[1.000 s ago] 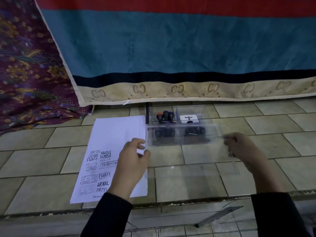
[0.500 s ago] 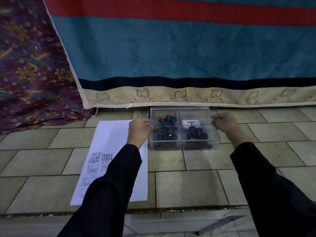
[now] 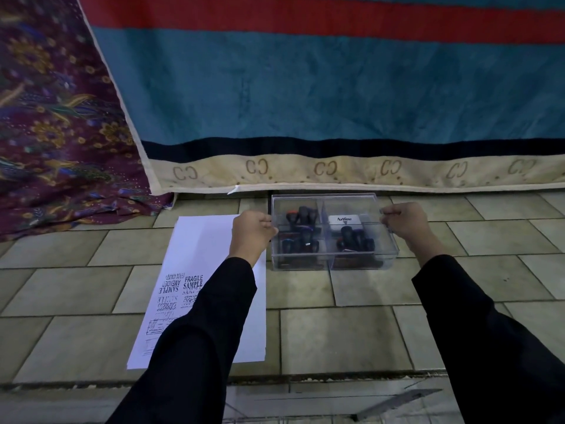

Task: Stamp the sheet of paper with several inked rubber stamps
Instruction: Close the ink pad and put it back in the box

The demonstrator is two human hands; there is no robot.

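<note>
Our left hand (image 3: 252,232) and right hand (image 3: 403,223) clutch the box (image 3: 360,264) ends, fingers curled; it lies crosswise, the paper (image 3: 198,240) lengthwise beside it.

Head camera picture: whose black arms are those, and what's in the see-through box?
No machine here, just a person. A camera on their head looks down, so you see their own arms in black sleeves. The left hand and right hand each pinch one side of a clear box at its top. Inside are dark-handled rubber stamps and a white Artline item. The box sits on a tiled floor. Beside it, on the left, lies a sheet of paper already printed with words like FRAGILE and SAMPLE. A striped blanket hangs behind.
</note>
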